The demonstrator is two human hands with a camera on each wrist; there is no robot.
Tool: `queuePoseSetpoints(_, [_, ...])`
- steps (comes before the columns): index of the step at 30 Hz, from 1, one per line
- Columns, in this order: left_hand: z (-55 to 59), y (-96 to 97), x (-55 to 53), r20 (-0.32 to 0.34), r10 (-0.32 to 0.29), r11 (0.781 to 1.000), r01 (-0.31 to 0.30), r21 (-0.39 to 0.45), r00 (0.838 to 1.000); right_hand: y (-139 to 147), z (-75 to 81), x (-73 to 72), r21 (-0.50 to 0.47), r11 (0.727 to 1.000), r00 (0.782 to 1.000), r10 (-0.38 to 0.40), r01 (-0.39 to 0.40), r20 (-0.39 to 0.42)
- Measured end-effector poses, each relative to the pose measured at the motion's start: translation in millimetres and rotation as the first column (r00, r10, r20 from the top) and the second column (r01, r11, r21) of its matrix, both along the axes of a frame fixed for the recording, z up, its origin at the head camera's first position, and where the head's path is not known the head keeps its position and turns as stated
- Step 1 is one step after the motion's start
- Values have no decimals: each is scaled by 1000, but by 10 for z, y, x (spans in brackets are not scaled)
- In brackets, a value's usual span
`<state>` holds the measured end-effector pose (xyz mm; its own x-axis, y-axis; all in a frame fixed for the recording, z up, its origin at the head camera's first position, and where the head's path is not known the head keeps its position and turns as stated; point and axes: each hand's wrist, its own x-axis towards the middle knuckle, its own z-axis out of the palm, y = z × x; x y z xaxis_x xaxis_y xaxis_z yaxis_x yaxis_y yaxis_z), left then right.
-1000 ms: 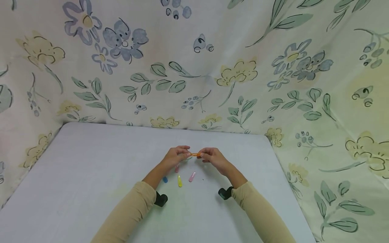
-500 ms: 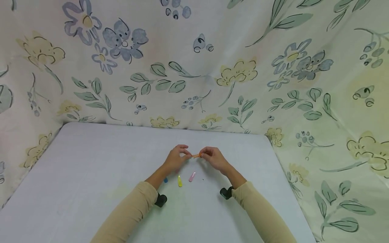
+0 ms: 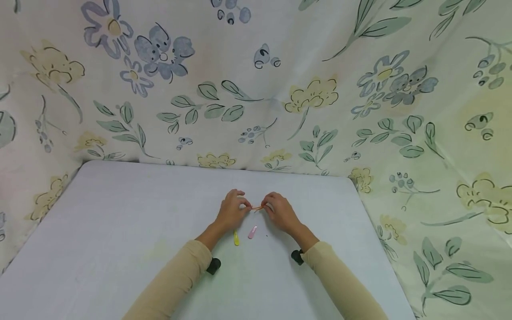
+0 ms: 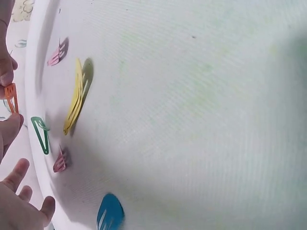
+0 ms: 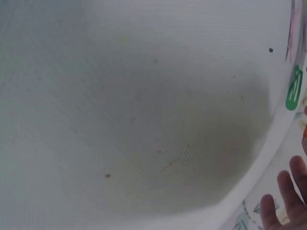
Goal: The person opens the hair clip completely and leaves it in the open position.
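Observation:
An orange snap hair clip (image 3: 257, 208) is pinched at its two ends between my hands. My left hand (image 3: 232, 212) holds one end with thumb and finger, the other fingers spread. The other end is between the thumb and fingers of my right hand (image 3: 281, 213). In the left wrist view the orange hair clip shows thin parted bars. Below the hands lie a yellow hair clip (image 3: 236, 238) and a pink hair clip (image 3: 252, 232). A green hair clip (image 4: 41, 135), a second pink one (image 4: 59, 161) and a blue one (image 4: 109, 212) are hidden by my left hand in the head view.
The white table (image 3: 132, 231) reaches back to a floral cloth (image 3: 256, 111) hanging behind it and at both sides. Black wrist cameras stick out from both sleeves. A tiny dark speck lies right of the pink clip.
Both hands dip slightly, and the left wrist turns and shifts right, covering the blue and second pink clips. The orange clip now looks thinner and bowed between the fingertips.

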<state>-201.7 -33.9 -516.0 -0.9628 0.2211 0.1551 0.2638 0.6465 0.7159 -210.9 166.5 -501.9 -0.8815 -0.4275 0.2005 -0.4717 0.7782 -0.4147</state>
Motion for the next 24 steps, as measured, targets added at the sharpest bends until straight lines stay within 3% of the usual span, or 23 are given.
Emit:
queuePoseSetpoints(8, [-39, 14, 2, -70, -49, 998, 45, -53, 996, 11, -91, -8, 46, 999, 1000, 7, -8, 9])
queuePoseSetpoints(17, [9, 8, 39, -36, -71, 993, 67, -96, 997, 21, -140, 0, 43, 999, 999, 22, -23, 35])
queuePoseSetpoints(24, [-18, -33, 41, -9, -68, 991, 66, -113, 998, 11, -114, 8, 43, 999, 996, -7, 4, 84])
